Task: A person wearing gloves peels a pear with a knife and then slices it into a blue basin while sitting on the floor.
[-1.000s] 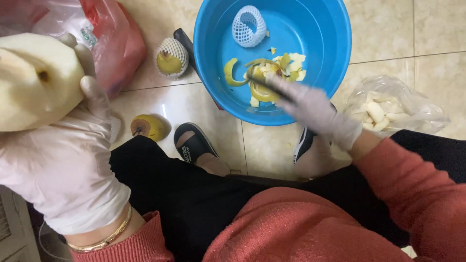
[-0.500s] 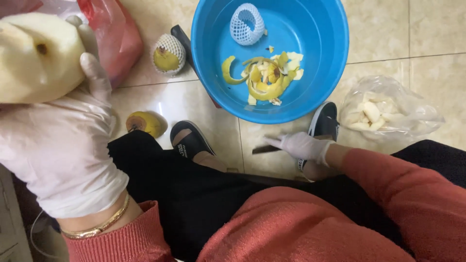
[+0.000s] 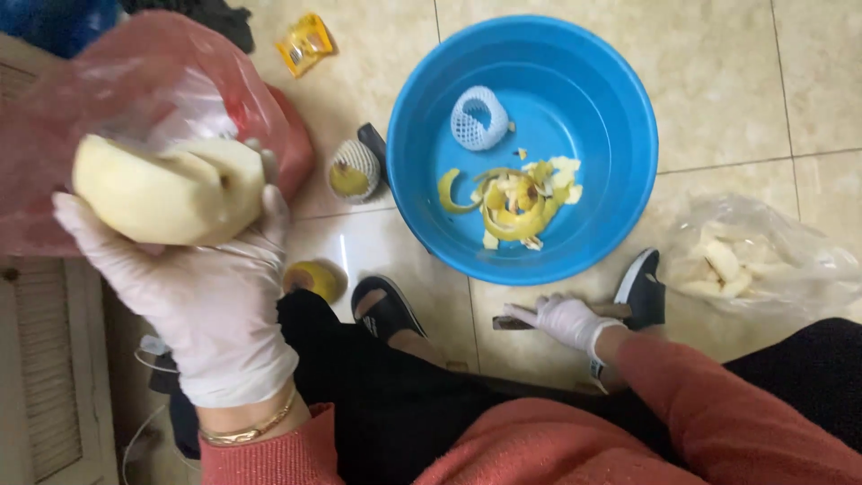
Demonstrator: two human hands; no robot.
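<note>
Up at my left side, my left hand wraps its gloved fingers around a peeled pale fruit, holding it clear of the floor in front of the pink plastic bag. Its long axis runs roughly left to right, and the end with the small dark dimple faces right, toward the blue basin. Down on the tiles, my right hand closes on what I take to be a knife, though it is half hidden; its dark tip points left. To do this well, I should grip the handle firmly, keep the blade turned away from my ankle, and keep the wet fruit steady so it does not slip.
</note>
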